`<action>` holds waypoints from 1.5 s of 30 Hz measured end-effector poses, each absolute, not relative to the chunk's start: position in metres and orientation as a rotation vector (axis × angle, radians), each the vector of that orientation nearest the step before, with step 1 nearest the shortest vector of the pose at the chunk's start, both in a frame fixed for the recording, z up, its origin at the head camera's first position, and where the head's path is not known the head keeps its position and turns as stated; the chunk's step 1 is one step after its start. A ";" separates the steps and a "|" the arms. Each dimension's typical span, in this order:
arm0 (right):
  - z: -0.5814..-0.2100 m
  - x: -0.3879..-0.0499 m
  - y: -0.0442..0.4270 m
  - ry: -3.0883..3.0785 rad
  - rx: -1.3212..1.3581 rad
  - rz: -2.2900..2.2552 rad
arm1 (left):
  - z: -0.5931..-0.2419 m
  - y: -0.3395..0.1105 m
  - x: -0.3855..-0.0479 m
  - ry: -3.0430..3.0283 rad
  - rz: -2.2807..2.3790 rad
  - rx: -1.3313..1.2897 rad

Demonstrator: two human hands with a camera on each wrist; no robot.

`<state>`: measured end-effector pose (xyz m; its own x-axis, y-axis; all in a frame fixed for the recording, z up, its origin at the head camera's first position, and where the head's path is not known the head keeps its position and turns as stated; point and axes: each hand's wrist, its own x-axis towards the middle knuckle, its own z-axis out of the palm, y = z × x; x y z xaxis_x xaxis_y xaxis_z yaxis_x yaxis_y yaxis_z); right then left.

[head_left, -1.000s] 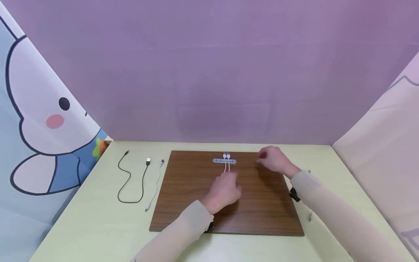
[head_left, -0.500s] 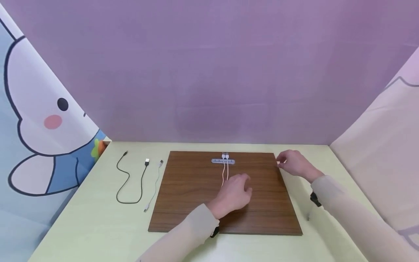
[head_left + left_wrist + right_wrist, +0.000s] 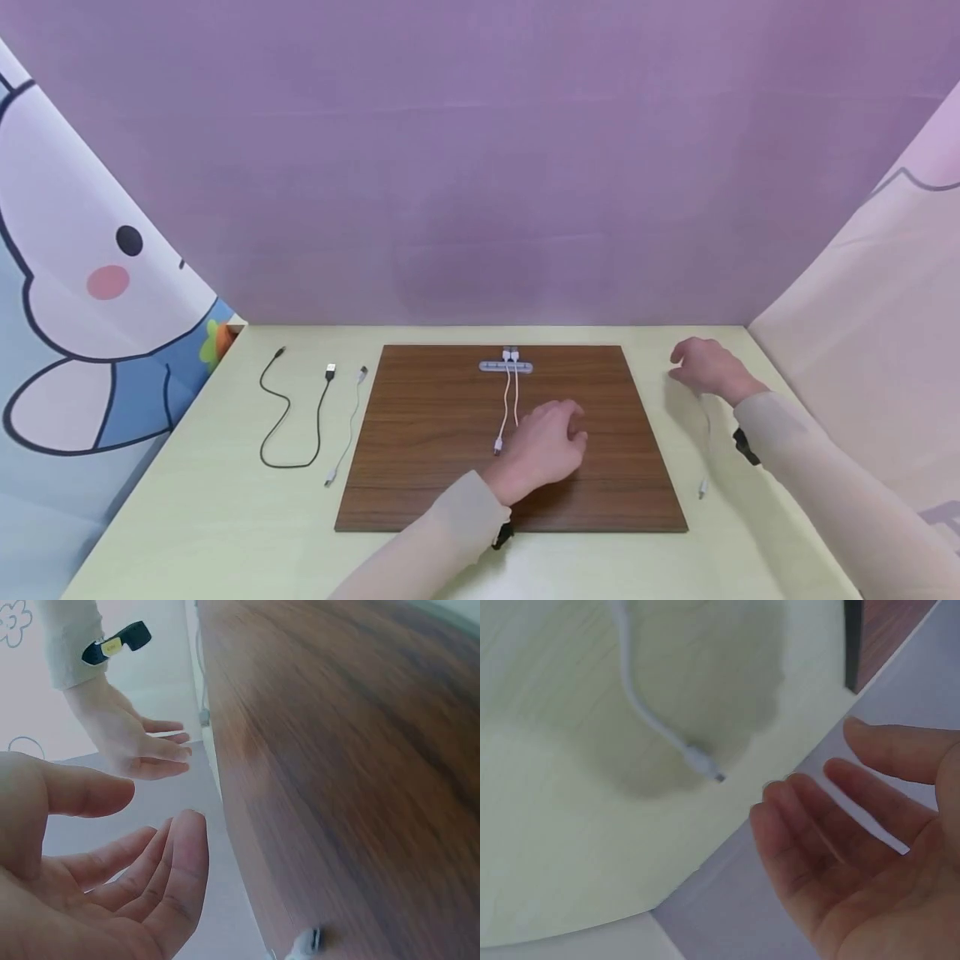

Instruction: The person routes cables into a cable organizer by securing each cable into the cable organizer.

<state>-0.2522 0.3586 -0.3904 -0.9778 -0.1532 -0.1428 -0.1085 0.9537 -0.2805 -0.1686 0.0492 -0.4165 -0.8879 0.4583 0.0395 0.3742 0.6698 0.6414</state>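
Above the middle of the brown wooden board (image 3: 427, 467), my left hand (image 3: 542, 442) hovers with relaxed fingers and holds nothing. A pale cable clip strip (image 3: 491, 367) lies near the board's far edge. Two white USB cables (image 3: 507, 392) run from it towards me, one partly hidden by the left hand. One cable's small plug (image 3: 306, 943) shows low in the left wrist view. Right of the board, my right hand (image 3: 708, 367) is over a white cable (image 3: 708, 433). In the right wrist view its fingers are loosely bent, apart from that cable's small connector (image 3: 701, 761).
Left of the board lie a black USB cable (image 3: 288, 466) and a short white cable (image 3: 351, 429) on the pale table (image 3: 225, 517). A purple backdrop (image 3: 487, 167) stands behind the table, with printed cloth at both sides.
My right hand has moved right, from over the board to above the white cable. The left hand has drawn slightly right and nearer, away from the clipped cables, uncovering one cable's lower plug.
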 end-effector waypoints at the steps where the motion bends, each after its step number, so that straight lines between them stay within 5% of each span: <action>1: -0.390 -0.252 0.361 2.934 -0.174 -0.404 | -0.417 0.050 -0.168 2.746 1.030 0.691; 24: -0.412 -0.249 0.386 2.885 -0.097 -0.511 | -0.420 0.075 -0.167 2.499 1.321 0.560; 45: -0.408 -0.235 0.383 2.651 -0.008 -1.248 | -0.437 0.101 -0.173 2.325 1.490 0.446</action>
